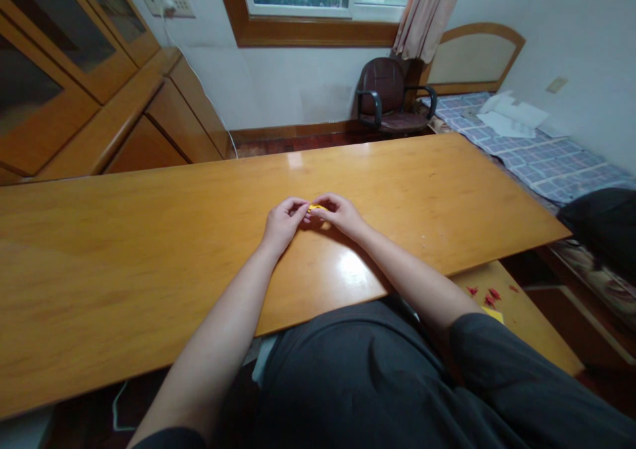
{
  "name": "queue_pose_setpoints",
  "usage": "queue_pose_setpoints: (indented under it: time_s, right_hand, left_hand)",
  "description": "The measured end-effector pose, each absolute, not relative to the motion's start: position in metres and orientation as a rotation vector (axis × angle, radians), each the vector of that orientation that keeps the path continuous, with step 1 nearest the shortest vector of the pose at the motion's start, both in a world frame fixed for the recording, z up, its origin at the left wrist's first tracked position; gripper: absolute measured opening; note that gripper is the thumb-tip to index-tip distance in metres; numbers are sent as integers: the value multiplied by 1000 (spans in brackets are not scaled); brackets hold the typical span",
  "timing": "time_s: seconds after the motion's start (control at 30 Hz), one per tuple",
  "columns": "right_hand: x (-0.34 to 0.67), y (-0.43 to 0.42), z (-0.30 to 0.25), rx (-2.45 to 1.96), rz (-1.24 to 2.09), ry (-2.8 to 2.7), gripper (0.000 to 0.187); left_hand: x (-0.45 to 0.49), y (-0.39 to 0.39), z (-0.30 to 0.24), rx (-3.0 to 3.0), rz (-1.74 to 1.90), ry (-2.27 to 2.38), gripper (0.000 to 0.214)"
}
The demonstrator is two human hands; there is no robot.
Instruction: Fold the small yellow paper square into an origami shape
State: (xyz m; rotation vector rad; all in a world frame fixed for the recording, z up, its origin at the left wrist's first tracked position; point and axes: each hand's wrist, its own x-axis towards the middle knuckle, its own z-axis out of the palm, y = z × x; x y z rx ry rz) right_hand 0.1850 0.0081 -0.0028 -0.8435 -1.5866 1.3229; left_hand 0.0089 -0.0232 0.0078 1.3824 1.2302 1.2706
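A small yellow piece of folded paper (317, 207) is pinched between my two hands, just over the wooden table (149, 257). My left hand (288, 222) grips its left end with thumb and fingertips. The fingers of my right hand (342, 214) are closed on its right side. Most of the paper is covered by my fingers, so its exact shape is hard to make out. Both forearms reach across the near edge of the tabletop.
On a lower wooden surface (536, 326) at the right lie several small red folded pieces (491, 297) and a yellow sheet (493, 314). Behind the table stands an armchair (382, 95). A bed (521, 144) with papers is at the right, a wooden cabinet (124, 111) at the left.
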Motion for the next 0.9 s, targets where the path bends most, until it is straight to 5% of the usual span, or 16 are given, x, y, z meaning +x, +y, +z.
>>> queue_pose_setpoints:
  time_s: [0.63,0.9]
  right_hand:
    - [189,7,0,-834,1403,-1526,34]
    - [188,5,-1,-855,1149,-1705,29]
  left_hand:
    - [8,-22,7,1188,1209,1092,36]
    - [6,-22,7,1172,1241,1057,27]
